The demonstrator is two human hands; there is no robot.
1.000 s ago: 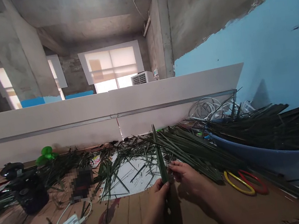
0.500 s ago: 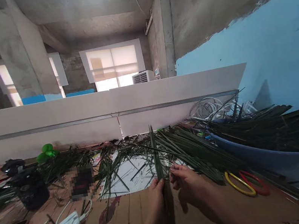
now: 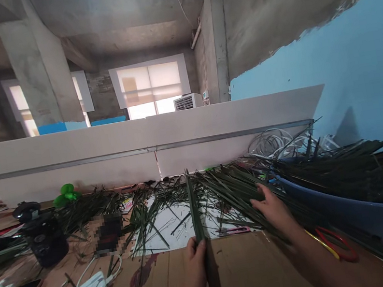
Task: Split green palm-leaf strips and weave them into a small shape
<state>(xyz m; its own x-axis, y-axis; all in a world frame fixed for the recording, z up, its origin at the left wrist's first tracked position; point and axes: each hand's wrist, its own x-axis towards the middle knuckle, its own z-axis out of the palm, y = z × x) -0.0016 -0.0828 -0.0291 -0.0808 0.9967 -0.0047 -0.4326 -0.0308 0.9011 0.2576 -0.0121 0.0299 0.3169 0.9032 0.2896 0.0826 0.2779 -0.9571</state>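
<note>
Left hand (image 3: 197, 254): pinching a leaf (image 3: 194, 211)!
Right hand (image 3: 275, 208): fingers parted over the pile (image 3: 234, 190), contact unclear.
Strips (image 3: 145, 221): scattered, apparently done.
Basin (image 3: 337, 211): leaf-laden, plenty seemingly left.

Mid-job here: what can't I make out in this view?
In the head view:
Leaf strip, gripped part: hidden by the left hand.
Scissors: partly covered by the right forearm.
Right hand: unclear whether it touches the leaf pile.
Dark object: blurred by pixelation.
Blue basin: cut off by the right edge.
</note>
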